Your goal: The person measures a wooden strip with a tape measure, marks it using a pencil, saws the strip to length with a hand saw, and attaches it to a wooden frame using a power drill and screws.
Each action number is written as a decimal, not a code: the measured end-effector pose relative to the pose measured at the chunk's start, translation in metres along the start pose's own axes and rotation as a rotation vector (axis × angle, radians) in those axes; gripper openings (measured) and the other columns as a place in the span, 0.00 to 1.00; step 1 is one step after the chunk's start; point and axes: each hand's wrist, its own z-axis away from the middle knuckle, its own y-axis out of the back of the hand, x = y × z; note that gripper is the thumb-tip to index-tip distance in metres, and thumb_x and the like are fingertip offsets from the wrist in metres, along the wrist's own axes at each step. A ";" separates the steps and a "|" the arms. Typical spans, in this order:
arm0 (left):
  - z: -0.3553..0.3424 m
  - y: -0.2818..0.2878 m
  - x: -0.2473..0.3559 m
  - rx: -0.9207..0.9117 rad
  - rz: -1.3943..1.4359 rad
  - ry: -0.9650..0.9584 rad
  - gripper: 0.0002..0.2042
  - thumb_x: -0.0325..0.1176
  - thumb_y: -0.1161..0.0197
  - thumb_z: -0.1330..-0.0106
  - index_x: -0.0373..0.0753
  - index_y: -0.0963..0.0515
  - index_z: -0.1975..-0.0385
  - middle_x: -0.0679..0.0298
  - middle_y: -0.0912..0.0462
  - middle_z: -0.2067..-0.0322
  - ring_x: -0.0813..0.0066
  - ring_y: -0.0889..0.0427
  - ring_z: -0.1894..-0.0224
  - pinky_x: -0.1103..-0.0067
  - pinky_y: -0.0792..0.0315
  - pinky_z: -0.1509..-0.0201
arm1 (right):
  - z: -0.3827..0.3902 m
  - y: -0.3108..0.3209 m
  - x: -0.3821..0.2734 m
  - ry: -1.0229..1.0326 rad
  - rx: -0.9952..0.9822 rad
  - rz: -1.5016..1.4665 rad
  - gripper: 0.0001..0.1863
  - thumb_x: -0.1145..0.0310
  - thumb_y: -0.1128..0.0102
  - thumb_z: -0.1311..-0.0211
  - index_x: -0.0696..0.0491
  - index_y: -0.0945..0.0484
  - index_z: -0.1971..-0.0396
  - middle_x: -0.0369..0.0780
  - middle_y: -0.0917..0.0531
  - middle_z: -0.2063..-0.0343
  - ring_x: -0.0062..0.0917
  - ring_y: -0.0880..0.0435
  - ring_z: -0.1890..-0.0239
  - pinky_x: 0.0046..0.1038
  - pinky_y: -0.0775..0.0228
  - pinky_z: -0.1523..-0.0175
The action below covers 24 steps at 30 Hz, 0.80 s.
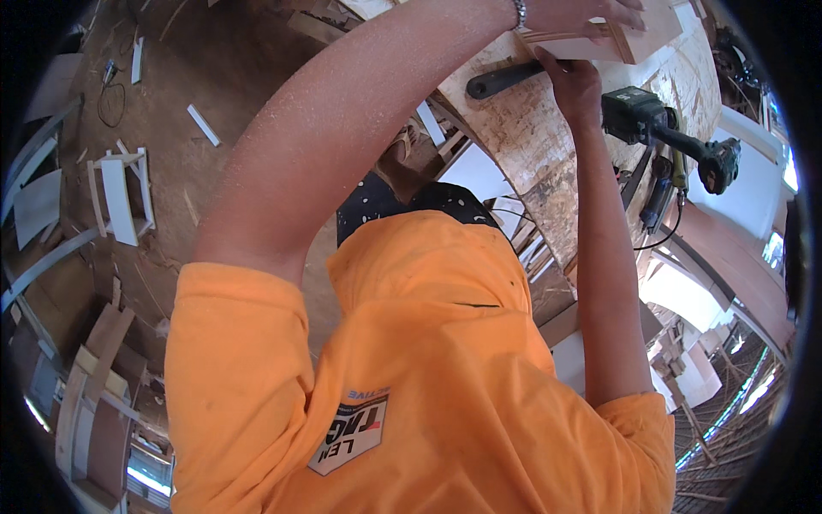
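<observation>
"How were the fingers?"
"The left hand's (591, 15) stretched open over a wooden piece (658, 32); the right hand's (572, 81), partly hidden at its edge, I couldn't tell."
"Beyond them?"
"A dark handle (503, 80) left of the right fingers, a drill (634, 115) right."

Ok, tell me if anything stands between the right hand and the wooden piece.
Nothing visible does: the right hand is at the near edge of the wooden piece, with the left hand over it. The dark handle lies left of the right hand, the power tool right of it.
</observation>
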 end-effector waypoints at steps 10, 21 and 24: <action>-0.004 0.007 -0.007 -0.091 -0.002 -0.024 0.09 0.38 0.34 0.43 0.47 0.16 0.64 0.65 0.14 0.58 0.65 0.17 0.47 0.66 0.28 0.40 | -0.005 -0.006 0.003 0.144 0.052 0.089 0.24 0.54 0.26 0.38 0.61 0.14 0.55 0.46 0.10 0.60 0.32 0.10 0.55 0.31 0.24 0.47; -0.001 -0.003 0.000 0.020 -0.007 -0.024 0.08 0.38 0.36 0.43 0.45 0.15 0.69 0.64 0.14 0.62 0.61 0.15 0.52 0.65 0.26 0.42 | -0.002 -0.005 0.010 0.182 0.060 0.063 0.22 0.55 0.25 0.40 0.57 0.16 0.55 0.46 0.10 0.63 0.37 0.10 0.60 0.35 0.21 0.53; -0.005 0.000 0.001 -0.131 -0.057 0.026 0.08 0.38 0.35 0.43 0.45 0.15 0.67 0.64 0.14 0.61 0.62 0.15 0.50 0.66 0.27 0.41 | -0.003 -0.006 0.014 0.199 0.075 0.043 0.21 0.56 0.25 0.40 0.58 0.15 0.57 0.46 0.10 0.64 0.37 0.10 0.61 0.36 0.21 0.54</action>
